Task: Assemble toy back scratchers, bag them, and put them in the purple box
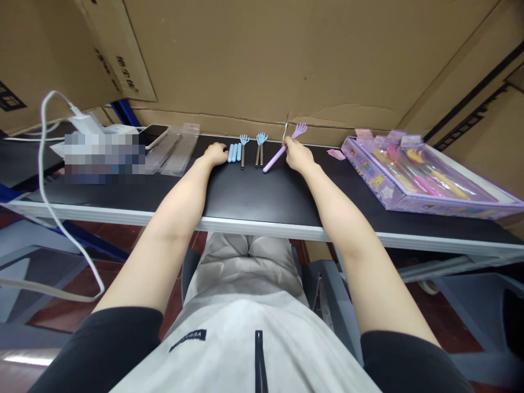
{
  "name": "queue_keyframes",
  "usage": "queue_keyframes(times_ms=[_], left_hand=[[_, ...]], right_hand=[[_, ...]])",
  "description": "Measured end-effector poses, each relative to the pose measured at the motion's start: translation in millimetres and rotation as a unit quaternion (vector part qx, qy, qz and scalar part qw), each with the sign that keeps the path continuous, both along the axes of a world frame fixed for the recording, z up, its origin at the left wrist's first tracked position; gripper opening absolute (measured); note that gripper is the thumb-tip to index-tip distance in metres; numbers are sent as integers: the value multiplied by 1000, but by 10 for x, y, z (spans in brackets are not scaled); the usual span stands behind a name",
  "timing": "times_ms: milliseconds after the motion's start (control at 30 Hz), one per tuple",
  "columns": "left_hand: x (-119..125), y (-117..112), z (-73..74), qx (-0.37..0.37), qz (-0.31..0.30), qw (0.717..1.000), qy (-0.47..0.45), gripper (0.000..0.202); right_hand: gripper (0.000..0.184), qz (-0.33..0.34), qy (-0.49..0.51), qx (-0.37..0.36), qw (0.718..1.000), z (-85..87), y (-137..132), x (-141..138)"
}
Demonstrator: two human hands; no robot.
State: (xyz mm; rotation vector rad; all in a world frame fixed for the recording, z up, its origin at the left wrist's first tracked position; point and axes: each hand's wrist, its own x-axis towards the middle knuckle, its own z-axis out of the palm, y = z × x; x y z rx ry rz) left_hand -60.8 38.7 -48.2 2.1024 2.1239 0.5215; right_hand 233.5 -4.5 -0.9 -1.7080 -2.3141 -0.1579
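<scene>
My right hand (299, 155) is closed around a purple back scratcher (273, 160), its clawed head (299, 130) pointing up and to the right and its handle end slanting down to the left, close to the black tabletop. My left hand (215, 155) rests on the table, fingers loosely bent with a gap between thumb and fingers, beside several light blue handles (234, 153) lying side by side. Right of those handles lie light blue claw heads on metal rods: one single head (243, 147) and an overlapping group (261, 147).
At right, a purple display box (388, 191) holds packaged pink and yellow back scratchers; a small pink card (336, 154) lies beside it. Clear plastic bags (178, 150), a phone (153, 135) and a white cable (43, 158) are at left. Cardboard (245, 60) walls the back.
</scene>
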Motion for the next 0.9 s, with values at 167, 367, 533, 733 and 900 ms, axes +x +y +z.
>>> queue_keyframes(times_ms=[167,367,533,733,900], left_hand=[[36,-58,42,-11,7,1000,1,57],[109,-170,144,19,29,999,-22,57],[256,-258,290,101,9,994,-46,49],[547,-437,430,168,-159,970,-71,41],[743,-534,392,173,-291,937,-92,47]], right_hand=[[46,5,19,19,1000,16,-27,-42],[49,6,32,46,998,54,-81,-113],[53,-1,42,60,997,61,-101,-164],[51,-6,37,68,997,110,-191,-251],[52,-18,23,66,997,154,-269,-304]])
